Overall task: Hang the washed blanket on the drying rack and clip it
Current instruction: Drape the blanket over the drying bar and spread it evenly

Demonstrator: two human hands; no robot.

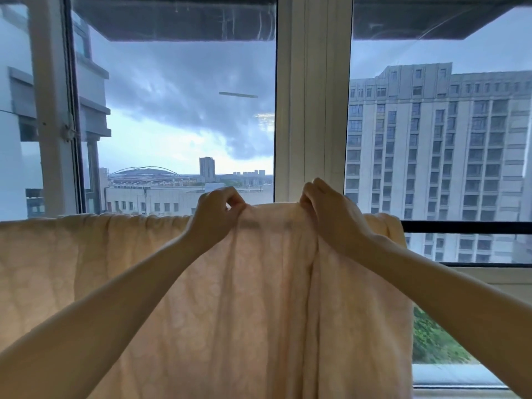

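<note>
The blanket [273, 298] already drapes over the rack, both the left hand [214, 214] and the right hand [331, 214] pinching its top edge, with no clip visible yet.

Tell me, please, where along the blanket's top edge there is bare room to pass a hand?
Free: the top edge of the blanket left of the left hand, and the dark bar beyond its right end. Crowded: the bunched stretch between the left hand and the right hand, both pinching the fabric.

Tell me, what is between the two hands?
Only the top edge of the blanket, stretched from left hand to right hand; head view shows it.
</note>
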